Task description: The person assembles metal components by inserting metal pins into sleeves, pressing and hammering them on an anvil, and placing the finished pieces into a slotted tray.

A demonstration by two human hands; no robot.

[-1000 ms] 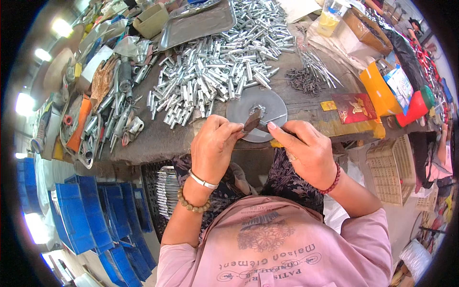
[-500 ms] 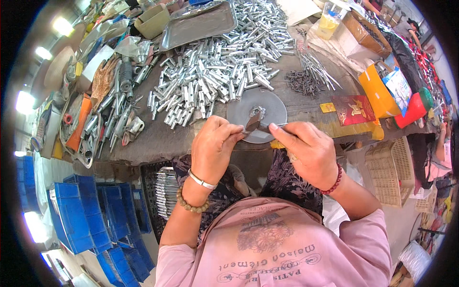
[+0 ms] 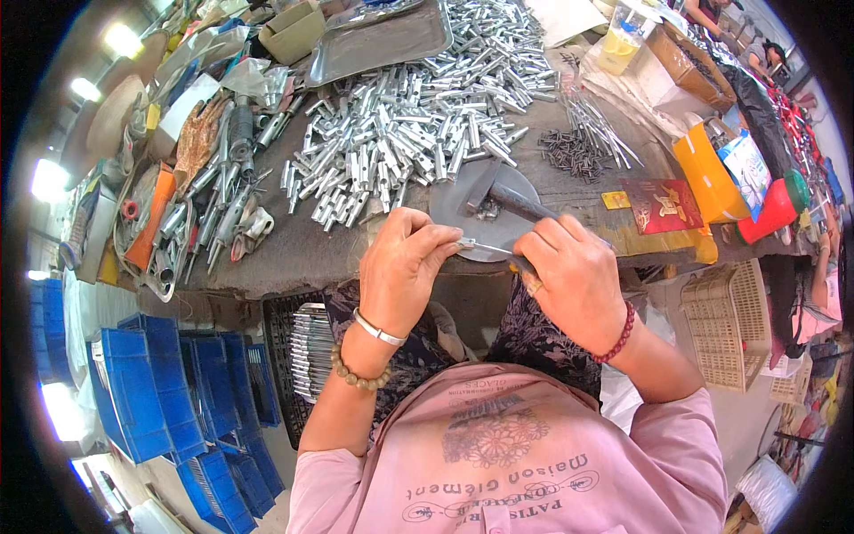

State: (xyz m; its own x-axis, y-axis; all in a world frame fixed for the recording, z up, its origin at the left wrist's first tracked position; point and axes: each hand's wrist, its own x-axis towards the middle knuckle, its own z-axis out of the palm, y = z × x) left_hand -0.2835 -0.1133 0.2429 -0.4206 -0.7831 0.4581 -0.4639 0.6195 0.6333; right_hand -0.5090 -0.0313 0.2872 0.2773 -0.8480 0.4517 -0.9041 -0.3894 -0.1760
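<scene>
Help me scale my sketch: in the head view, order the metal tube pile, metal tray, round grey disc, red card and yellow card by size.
1. Metal tube pile
2. Metal tray and round grey disc: too close to rank, the tray being farther
3. Red card
4. Yellow card

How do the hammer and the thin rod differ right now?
The hammer is dark and thick; the thin rod is slender and silvery. The hammer's head shows over the round grey plate, while the rod runs from the small silver piece in the left hand. Both meet the right hand in this view.
</scene>
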